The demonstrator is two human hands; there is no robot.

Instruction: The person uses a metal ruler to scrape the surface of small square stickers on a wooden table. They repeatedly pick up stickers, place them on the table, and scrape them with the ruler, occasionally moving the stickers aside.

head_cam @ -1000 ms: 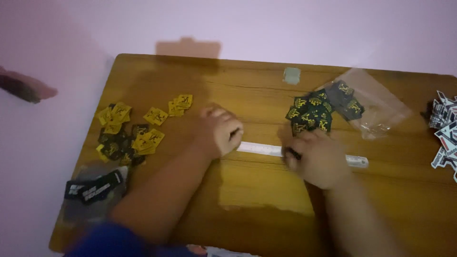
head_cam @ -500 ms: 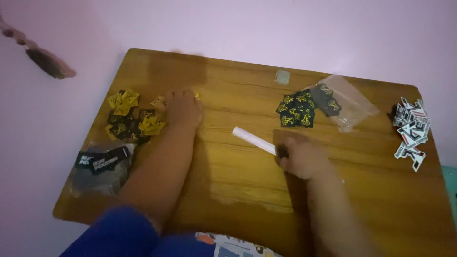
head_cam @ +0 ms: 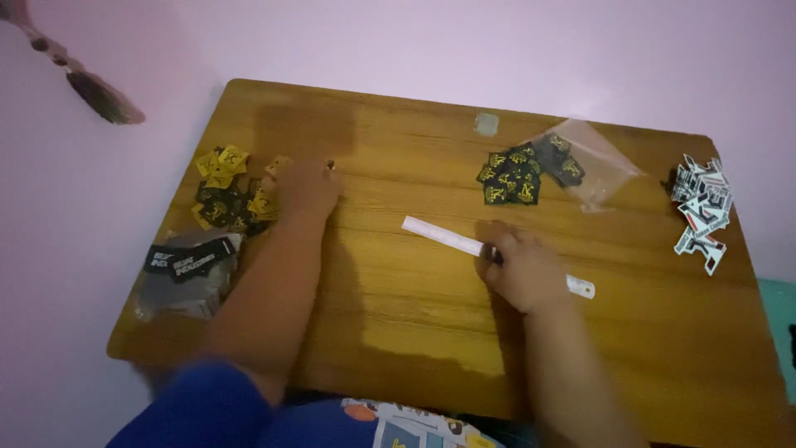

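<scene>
My left hand rests on the wooden table, its fingers against a heap of small yellow and black squares at the table's left side. My right hand lies over a long white strip that runs across the table's middle; a dark thing shows at the fingers, and the strip's far end sticks out to the right of the hand. Whether the fingers grip the strip is hard to tell.
A second heap of black and yellow squares spills from a clear plastic bag at the back right. Black and white pieces lie at the right edge. A bag with a black label sits front left. A small pale patch is near the far edge.
My left hand has moved left from the table's middle to the yellow and black heap. The right hand has stayed on the white strip. The view has shifted.
</scene>
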